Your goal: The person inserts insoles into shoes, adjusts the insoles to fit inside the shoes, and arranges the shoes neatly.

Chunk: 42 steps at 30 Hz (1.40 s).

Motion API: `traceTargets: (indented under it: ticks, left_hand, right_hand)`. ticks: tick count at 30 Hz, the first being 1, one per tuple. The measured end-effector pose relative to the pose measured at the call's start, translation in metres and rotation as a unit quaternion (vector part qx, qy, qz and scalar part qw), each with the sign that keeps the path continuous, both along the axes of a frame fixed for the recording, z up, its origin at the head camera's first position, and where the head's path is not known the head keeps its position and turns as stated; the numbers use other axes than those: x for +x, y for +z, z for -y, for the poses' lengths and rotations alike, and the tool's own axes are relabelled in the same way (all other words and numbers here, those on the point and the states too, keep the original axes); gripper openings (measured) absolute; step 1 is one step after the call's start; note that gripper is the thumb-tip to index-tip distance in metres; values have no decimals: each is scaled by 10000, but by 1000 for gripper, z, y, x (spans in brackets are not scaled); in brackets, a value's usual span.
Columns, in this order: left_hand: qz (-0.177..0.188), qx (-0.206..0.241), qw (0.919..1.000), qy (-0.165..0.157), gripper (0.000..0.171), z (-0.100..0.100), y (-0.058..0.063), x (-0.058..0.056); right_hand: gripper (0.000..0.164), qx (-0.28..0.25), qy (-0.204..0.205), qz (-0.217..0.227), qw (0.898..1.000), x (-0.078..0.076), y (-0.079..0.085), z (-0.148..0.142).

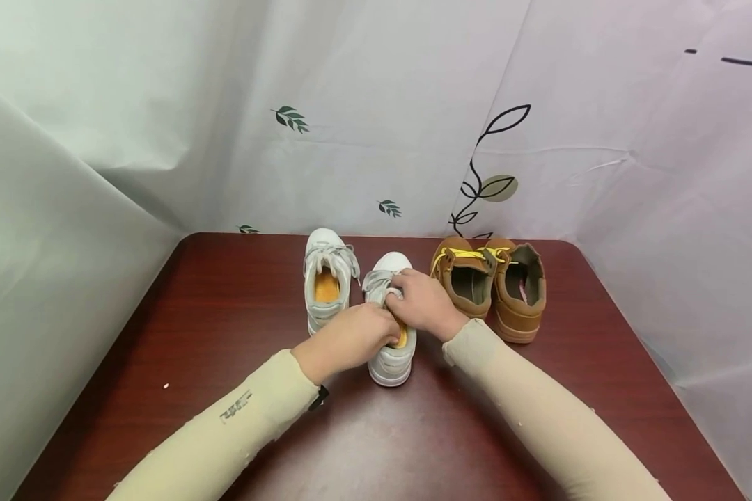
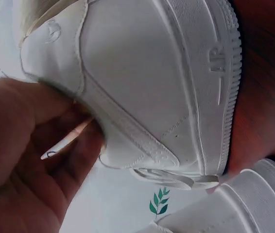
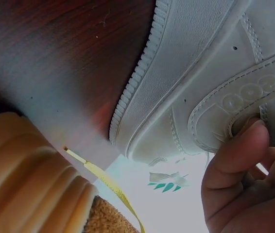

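Observation:
A white sneaker [image 1: 391,367] stands on the table with its toe pointing away from me and an orange insole [image 1: 403,339] showing in its opening. My left hand [image 1: 358,339] reaches into that opening from the left. In the left wrist view its fingers hold a thin, pale orange-edged piece [image 2: 68,140], seemingly the insole's edge; the fingertips are partly hidden by the collar. My right hand [image 1: 427,304] pinches the sneaker's upper near the laces, thumb on the outer side in the right wrist view. To the left stands the matching white sneaker [image 1: 311,316], also with an orange insole.
Two brown shoes [image 1: 517,321] with yellow laces stand close by on the right; one lace end [image 3: 103,179] hangs out in the right wrist view. The dark red table [image 1: 225,299] meets a white curtain [image 1: 363,139] at the back and sides.

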State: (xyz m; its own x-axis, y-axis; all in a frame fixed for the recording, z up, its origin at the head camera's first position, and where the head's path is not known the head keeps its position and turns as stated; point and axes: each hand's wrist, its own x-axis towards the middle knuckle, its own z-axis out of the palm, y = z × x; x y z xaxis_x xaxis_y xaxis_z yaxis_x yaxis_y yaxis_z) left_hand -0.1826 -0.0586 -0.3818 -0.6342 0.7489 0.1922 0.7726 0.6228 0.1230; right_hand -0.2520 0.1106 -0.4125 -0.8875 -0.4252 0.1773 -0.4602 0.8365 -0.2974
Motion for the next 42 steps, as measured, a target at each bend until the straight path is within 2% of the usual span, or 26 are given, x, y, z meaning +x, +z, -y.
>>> traceTargets:
  ticks: [1,3,5,8,11,16,20,27,31,34,36,38,40,42]
  left_hand:
    - [-86,-22,9999,-73,15,2,-1,1]
    - [-28,41,9998,-190,15,6,-2,1]
    - [256,163,9994,-149,17,10,-5,2]
    - [894,356,9954,-14,26,14,-9,2]
    - [1204,323,9922,83,34,16,-15,4]
    - [1157,145,9932,2,40,13,-24,7]
    - [1136,127,9934,69,42,11,-28,8]
    - [1516,400,9875,165,40,9,-32,8]
    - [1269,788,9885,248,35,13,-38,11]
    - [604,1389,9875,426,26,18,-39,15]
    - [99,1891,9796,675,19,21,-37,17]
    - [-255,2338,9669,992,14,23,-35,19]
    - [-230,2609,9555,1355,11,24,-32,21]
    - [34,2698,9474,1722,10,24,-30,21]
  right_hand:
    - [22,-2,-4,-7,10000,0,0,0]
    - [23,14,-31,-18,10000,1,0,1]
    - [24,29,-44,-24,10000,1,0,1]
    - [24,-10,-10,-41,10000,1,0,1]
    - [21,-55,10,-52,10000,1,-1,2]
    - [22,-94,-23,-13,10000,1,-2,2]
    - [24,-85,-60,27,9999,2,-3,2]
    - [28,-55,-111,59,9999,2,-2,2]
    - [25,-56,-100,-2,9999,4,-1,2]
    - [22,-90,-102,-61,9999,5,-2,4]
    - [22,-81,-110,-101,9999,6,-3,4]
    - [22,-85,-130,-123,9998,8,-5,4]
    - [23,-95,-146,-147,9997,8,-7,3]
    - [23,-139,-147,-162,9997,9,-7,2]
